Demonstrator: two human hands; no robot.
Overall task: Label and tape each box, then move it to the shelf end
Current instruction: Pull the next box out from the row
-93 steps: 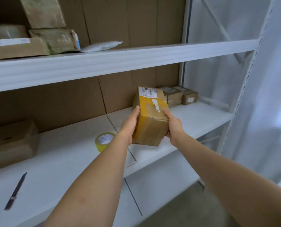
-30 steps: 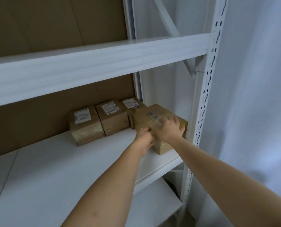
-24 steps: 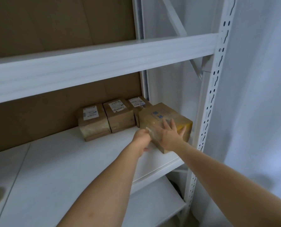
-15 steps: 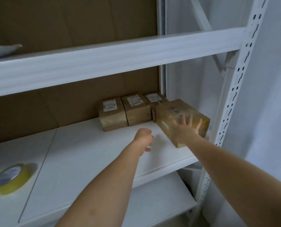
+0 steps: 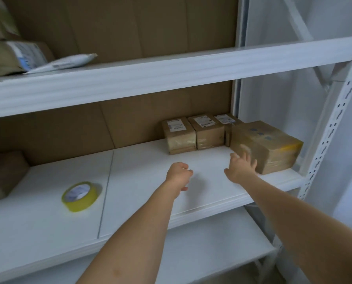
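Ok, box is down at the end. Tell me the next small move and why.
Probably bring both hands back left toward the untaped box. The big box sits at the shelf end beside three labelled boxes; the right hand is open at its near face, the left hand holds nothing, and the tape roll lies on the way.

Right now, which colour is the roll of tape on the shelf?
Yellow, with a white core; the head view shows the roll of tape best.
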